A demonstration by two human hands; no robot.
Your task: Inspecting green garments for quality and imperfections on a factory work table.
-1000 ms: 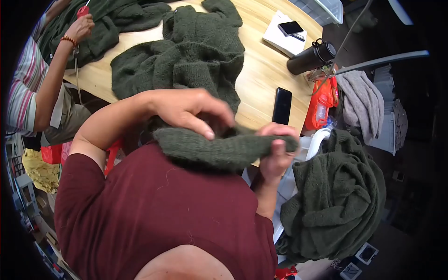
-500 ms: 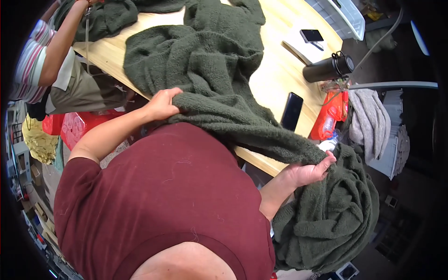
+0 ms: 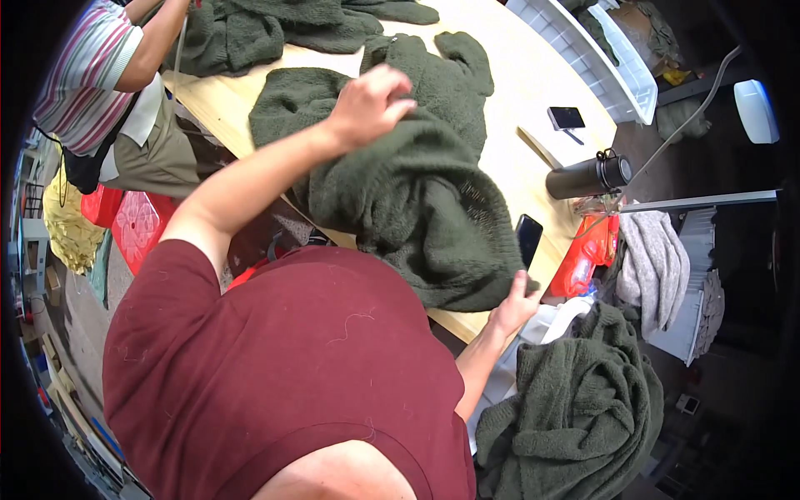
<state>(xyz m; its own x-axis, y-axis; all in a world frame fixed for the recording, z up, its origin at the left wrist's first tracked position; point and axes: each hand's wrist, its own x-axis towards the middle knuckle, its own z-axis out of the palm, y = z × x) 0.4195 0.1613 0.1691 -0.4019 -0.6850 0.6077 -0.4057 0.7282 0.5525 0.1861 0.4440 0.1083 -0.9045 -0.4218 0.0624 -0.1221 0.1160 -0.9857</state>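
Note:
A dark green knitted sweater point(image 3: 417, 200) lies bunched on the wooden table in front of me, its near edge hanging over the table's front. My left hand point(image 3: 371, 108) is above its far part, fingers loosely curled, with a gap between thumb and fingertips and no cloth visible in them. At the sweater's right end, my right hand point(image 3: 515, 310) pinches the ribbed edge, thumb up. A sleeve-like part of green knit point(image 3: 467, 62) spreads on the table beyond the bunched cloth.
More green knitwear point(image 3: 292, 25) lies at the far left by a person in a striped shirt point(image 3: 92, 75). On the table point(image 3: 533, 50) are a phone point(image 3: 528, 237), another phone point(image 3: 566, 118) and a black bottle point(image 3: 587, 177). A green knit pile point(image 3: 583, 408) is at right, near a grey garment point(image 3: 654, 262).
My left hand has moved up and right, away from the near cloth edge. The stretched sweater is now bunched, and my right hand has shifted slightly left with its edge.

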